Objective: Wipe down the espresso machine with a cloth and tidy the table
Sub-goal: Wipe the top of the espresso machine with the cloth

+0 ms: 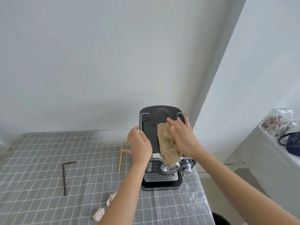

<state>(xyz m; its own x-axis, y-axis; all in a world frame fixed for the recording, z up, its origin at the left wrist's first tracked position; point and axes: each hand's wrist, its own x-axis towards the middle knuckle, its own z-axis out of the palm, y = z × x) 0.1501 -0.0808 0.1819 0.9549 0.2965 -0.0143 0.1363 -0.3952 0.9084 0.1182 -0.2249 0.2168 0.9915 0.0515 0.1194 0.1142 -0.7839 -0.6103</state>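
Observation:
A black and silver espresso machine (149, 125) stands on the right side of the table with the grey checked cloth (48, 159). My right hand (183, 138) presses a beige cloth (167, 146) flat onto the machine's black top; the cloth hangs down over the front toward the brew head. My left hand (139, 143) rests against the machine's left side, fingers curled on its top edge. Two crumpled paper balls (99, 215) (111, 198) lie on the table near my left forearm.
A black L-shaped hex key (65, 174) and a thin yellow bent rod (121, 158) lie on the table left of the machine. To the right stands a side table with a clear box (279, 122) and a dark bag (290, 142). A black bin's rim (220, 219) shows below.

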